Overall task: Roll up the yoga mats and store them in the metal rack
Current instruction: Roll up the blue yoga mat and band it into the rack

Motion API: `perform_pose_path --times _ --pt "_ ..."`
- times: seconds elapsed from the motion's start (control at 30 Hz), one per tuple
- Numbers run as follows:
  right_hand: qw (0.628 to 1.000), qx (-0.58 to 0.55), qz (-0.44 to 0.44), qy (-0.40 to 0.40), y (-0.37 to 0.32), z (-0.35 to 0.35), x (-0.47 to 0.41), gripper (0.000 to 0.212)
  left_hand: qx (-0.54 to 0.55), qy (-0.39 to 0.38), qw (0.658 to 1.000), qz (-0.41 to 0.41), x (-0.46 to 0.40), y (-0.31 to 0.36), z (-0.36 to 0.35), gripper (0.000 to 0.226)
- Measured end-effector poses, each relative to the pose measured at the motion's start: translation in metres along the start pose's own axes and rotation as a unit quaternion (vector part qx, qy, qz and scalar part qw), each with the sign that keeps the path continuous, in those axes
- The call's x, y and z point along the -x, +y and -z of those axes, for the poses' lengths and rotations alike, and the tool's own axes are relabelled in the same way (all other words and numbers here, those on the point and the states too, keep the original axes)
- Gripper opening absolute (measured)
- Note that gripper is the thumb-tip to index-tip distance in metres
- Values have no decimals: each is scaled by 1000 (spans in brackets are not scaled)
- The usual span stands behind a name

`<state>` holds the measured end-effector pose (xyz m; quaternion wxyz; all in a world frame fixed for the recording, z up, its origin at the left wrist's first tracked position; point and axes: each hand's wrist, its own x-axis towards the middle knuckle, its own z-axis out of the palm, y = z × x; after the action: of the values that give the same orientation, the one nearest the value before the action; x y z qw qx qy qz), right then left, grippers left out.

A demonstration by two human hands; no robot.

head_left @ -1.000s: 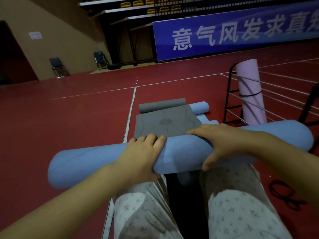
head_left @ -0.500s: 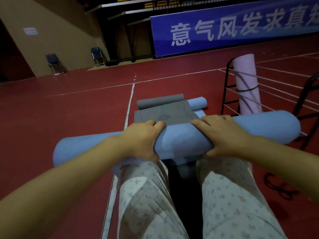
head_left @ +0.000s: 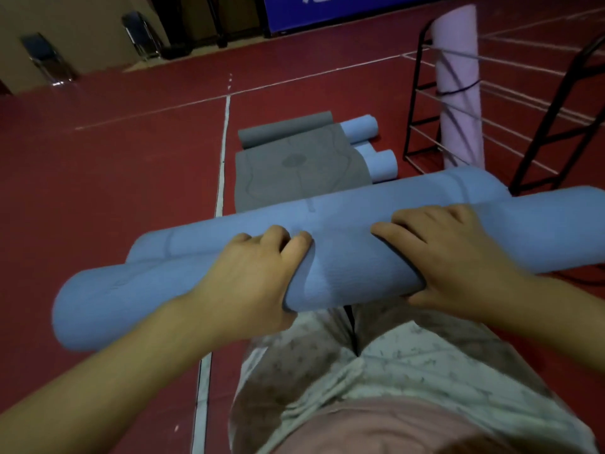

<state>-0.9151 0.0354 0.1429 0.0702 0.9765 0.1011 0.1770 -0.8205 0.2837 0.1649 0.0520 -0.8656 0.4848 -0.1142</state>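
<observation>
Two hands hold one rolled blue mat (head_left: 343, 257) crosswise in front of the person, above the lap. The left hand (head_left: 248, 276) wraps its fingers over the top of the roll, thumb side tucked under the near edge. The right hand (head_left: 451, 257) grips the roll just beside it, fingers spread over the top and the thumb curled round the underside. The roll runs from lower left to upper right, its left end blurred; part of the mat shows as a second, looser layer behind the main roll.

On the red floor (head_left: 114, 178) beyond lies a grey mat (head_left: 294, 168), partly unrolled, with its rolled end at the far side. Beside it on the right are the ends of two pale blue rolls (head_left: 376, 149). Further right stands the black metal rack (head_left: 422, 103), with a pink rolled mat (head_left: 458, 83) upright inside it, a dark band round its middle. White lines (head_left: 226, 126) cross the floor. Two folding chairs (head_left: 45, 57) stand by the far wall, and the bottom of a blue banner (head_left: 327, 11) shows at the top.
</observation>
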Motion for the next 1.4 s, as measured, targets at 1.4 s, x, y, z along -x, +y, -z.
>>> perform_pose_path --times 1.4 --pt "952 -192 62 -230 1 17 -71 87 1 -106 994 0 -17 -2 35 54"
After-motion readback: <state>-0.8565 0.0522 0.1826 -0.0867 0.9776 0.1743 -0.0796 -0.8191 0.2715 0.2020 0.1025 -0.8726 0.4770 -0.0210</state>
